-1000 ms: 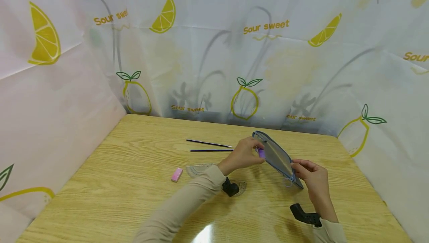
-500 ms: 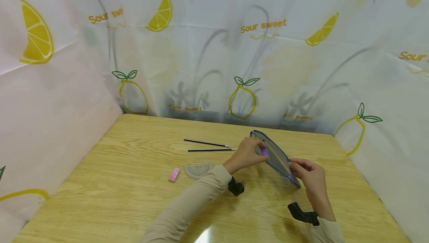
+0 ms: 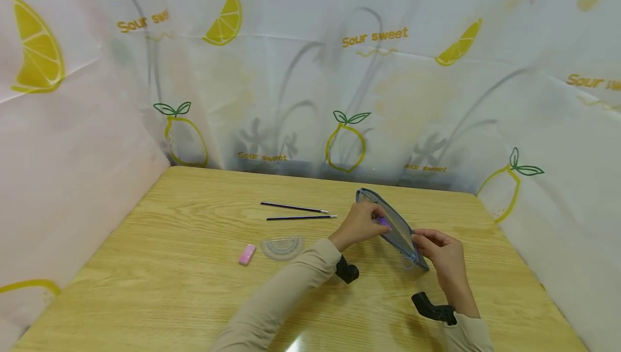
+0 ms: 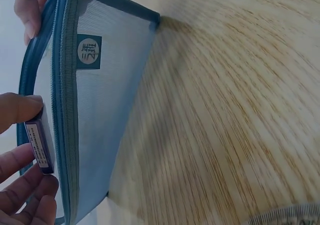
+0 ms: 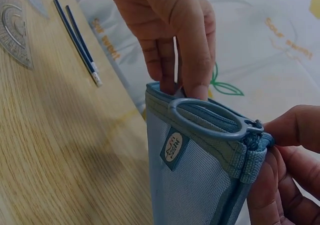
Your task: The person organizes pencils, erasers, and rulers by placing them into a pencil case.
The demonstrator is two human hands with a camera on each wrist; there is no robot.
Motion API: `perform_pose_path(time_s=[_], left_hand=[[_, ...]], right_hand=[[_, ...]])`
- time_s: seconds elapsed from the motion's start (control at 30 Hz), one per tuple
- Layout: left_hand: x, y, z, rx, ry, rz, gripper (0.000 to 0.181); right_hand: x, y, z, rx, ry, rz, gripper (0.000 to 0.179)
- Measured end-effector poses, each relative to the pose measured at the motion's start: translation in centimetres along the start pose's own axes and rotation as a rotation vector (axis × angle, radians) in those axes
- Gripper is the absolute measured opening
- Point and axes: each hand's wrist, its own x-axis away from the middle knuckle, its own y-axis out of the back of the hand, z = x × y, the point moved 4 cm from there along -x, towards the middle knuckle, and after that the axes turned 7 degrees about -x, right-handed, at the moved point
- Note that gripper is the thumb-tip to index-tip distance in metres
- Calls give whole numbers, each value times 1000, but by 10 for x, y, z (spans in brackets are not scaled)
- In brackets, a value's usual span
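Nearest, two black plastic wrist mounts, one at the right wrist (image 3: 434, 310) and one at the left (image 3: 346, 270), sit by the cuffs of beige sleeves (image 3: 293, 282). The person's right hand (image 3: 445, 255) pinches, between thumb and fingers, the end of a blue-grey mesh pouch with a teal zip border (image 4: 107, 105), close beside a large grey-blue oval ring pull (image 5: 207, 119). The pouch leans above the wood-grain tabletop (image 3: 160, 255), its zipped mouth parted. The person's left hand (image 3: 360, 223) holds a small purple block with a white printed label (image 4: 40, 142) in that mouth, between the zip edges, thumb at one end and fingertips at the other.

The block looks light and firm, its wrapper perhaps smooth enough to slide; gripping it by the two ends seems sound, leaving its broad faces free. The pouch is likely light, soft and limp, hard to damage but quick to fold; the bordered corner by the zip end looks the stiffest place to take hold, better than the bare mesh.

Farther left lie a pink rectangular eraser (image 3: 247, 254) and, just beside it, a clear plastic protractor (image 3: 283, 248); the right wrist view shows a second clear protractor (image 5: 12, 32). Beyond them rest two slim dark pencils with white ends, one (image 3: 301, 218) before the other (image 3: 293, 207). At the back hangs a white lemon-print cloth (image 3: 271, 88).
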Motion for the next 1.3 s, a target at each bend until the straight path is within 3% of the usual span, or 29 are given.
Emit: perform_pose_path(time_s=[0.43,0.77,1.3], left_hand=[[-7,-14,-3,-83,54,27,16],[-10,-24,-7,-176,60,81,17],[-12,-32,-3,-134,129,167,17]], right_hand=[[0,-2,2,-5,-4,18,32],[1,-3,1,-4,-19,16,31],[2,-6,3,4,-17,1,30]])
